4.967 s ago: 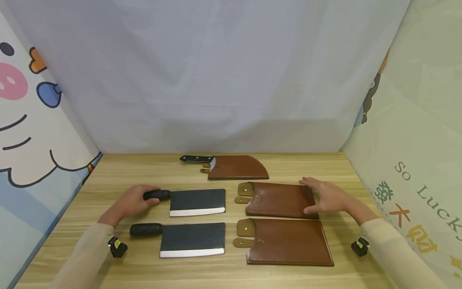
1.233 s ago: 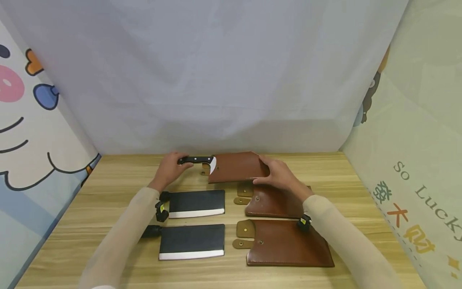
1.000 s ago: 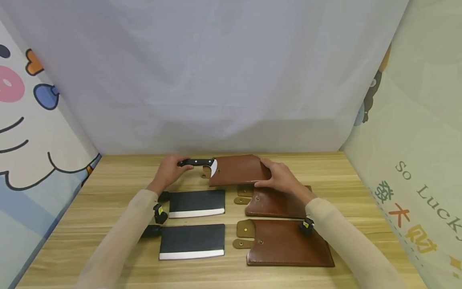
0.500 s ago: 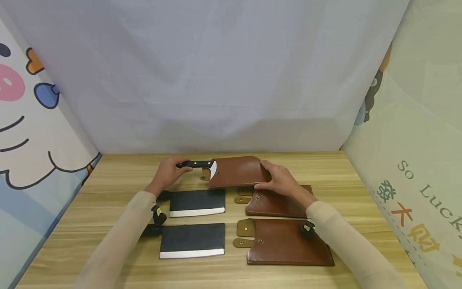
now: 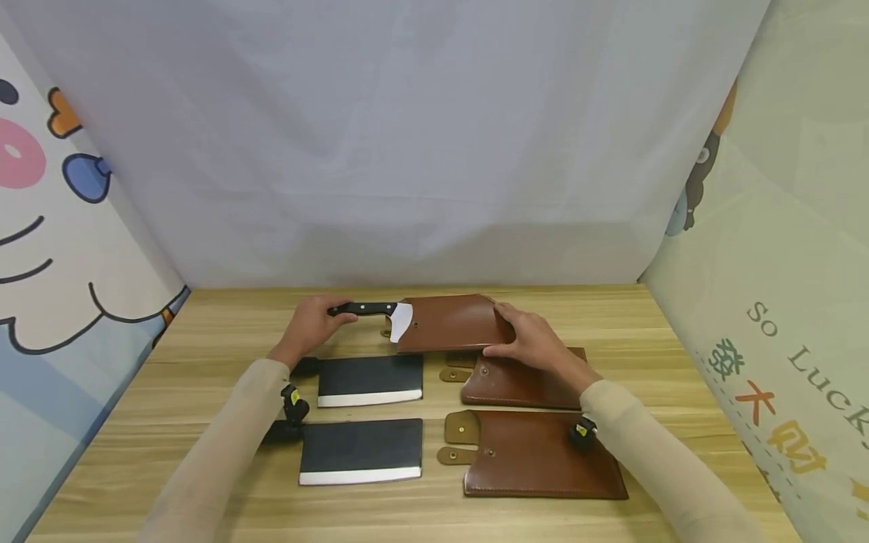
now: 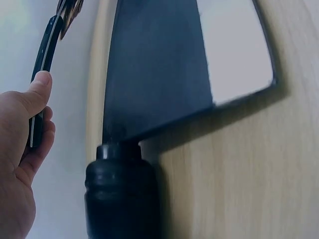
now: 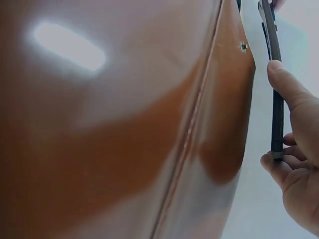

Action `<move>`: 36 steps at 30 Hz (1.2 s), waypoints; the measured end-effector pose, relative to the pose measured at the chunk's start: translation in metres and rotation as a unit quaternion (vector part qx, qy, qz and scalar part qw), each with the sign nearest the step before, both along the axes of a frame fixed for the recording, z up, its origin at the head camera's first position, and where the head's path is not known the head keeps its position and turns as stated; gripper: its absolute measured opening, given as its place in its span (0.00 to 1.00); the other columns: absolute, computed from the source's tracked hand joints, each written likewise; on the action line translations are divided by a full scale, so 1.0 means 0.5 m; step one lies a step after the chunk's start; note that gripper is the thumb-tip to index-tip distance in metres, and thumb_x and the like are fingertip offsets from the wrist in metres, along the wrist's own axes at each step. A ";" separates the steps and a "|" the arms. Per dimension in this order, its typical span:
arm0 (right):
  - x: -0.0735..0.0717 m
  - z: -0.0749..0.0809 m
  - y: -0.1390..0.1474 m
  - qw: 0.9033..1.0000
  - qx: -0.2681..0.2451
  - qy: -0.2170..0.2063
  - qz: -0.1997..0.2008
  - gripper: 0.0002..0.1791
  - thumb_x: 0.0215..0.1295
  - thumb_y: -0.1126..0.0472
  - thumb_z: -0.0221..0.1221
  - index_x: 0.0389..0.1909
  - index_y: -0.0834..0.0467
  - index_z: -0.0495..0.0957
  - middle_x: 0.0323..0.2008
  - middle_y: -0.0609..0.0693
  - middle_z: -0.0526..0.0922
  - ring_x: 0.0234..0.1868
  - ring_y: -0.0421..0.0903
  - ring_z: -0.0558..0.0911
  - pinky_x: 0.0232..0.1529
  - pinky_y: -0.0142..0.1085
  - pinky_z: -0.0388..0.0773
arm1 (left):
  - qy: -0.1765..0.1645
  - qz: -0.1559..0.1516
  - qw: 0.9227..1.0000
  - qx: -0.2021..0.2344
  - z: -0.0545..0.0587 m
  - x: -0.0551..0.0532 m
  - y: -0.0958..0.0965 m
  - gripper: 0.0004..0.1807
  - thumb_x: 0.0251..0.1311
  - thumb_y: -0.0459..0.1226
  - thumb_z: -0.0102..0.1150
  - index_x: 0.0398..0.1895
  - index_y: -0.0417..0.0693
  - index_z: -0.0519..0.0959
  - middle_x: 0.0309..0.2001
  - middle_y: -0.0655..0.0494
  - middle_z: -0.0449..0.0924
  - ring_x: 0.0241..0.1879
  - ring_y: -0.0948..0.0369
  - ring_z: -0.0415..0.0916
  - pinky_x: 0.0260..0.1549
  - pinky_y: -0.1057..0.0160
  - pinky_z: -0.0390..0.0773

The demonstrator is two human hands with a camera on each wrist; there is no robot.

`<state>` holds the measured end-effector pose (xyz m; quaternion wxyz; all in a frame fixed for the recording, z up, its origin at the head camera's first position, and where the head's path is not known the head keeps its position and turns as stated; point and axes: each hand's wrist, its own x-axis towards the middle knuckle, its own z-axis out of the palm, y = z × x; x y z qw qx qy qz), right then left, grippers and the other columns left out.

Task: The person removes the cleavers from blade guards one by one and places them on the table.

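Note:
At the back of the table my left hand [image 5: 311,326] grips the black riveted handle [image 5: 370,308] of a cleaver, thumb along its near side. A curved strip of the silver blade [image 5: 402,324] shows between handle and sheath; the rest is hidden inside. My right hand [image 5: 532,337] holds the far end of the brown leather sheath [image 5: 451,323], thumb and fingers at opposite edges. In the left wrist view the cleaver handle [image 6: 46,50] stands edge-on in the fingers. The right wrist view has the sheath [image 7: 277,119] edge-on in the right hand.
Two black cleavers, an upper one [image 5: 370,379] and a lower one [image 5: 361,449], lie front left, handles partly behind my left arm. Two more leather sheaths, the upper [image 5: 519,381] and lower [image 5: 536,460], lie front right. A white curtain [image 5: 414,151] hangs behind the table.
Hands have gone from the front cleaver and sheath to the back pair and brought it slightly nearer. Just now the left hand has drawn the handle left, baring more blade.

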<state>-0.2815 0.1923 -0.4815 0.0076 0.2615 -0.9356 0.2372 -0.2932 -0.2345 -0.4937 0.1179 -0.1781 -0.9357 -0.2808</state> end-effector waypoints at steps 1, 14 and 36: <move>0.000 0.001 0.002 1.000 -0.001 -0.001 -0.001 0.54 0.56 0.43 0.75 0.75 0.67 0.62 0.72 0.66 0.67 0.71 0.64 0.70 0.68 0.56 0.68 | -0.001 0.001 1.000 -0.001 0.001 0.001 -0.002 0.23 0.63 0.41 0.70 0.57 0.36 0.83 0.54 0.37 0.84 0.51 0.42 0.83 0.51 0.40 0.79; 0.002 0.004 0.023 1.000 -0.002 -0.001 -0.002 0.54 0.57 0.44 0.75 0.76 0.67 0.62 0.73 0.67 0.66 0.71 0.65 0.69 0.68 0.57 0.68 | -0.016 0.003 1.000 -0.009 0.008 0.006 -0.025 0.23 0.65 0.41 0.69 0.58 0.35 0.83 0.53 0.36 0.85 0.34 0.49 0.82 0.42 0.44 0.80; 0.012 0.019 0.046 1.000 -0.010 0.018 -0.014 0.54 0.57 0.44 0.75 0.75 0.68 0.62 0.72 0.69 0.67 0.71 0.65 0.70 0.68 0.57 0.68 | 0.004 0.019 1.000 -0.017 0.024 0.017 -0.038 0.22 0.64 0.42 0.70 0.56 0.37 0.85 0.40 0.40 0.88 0.19 0.61 0.66 0.30 0.56 0.69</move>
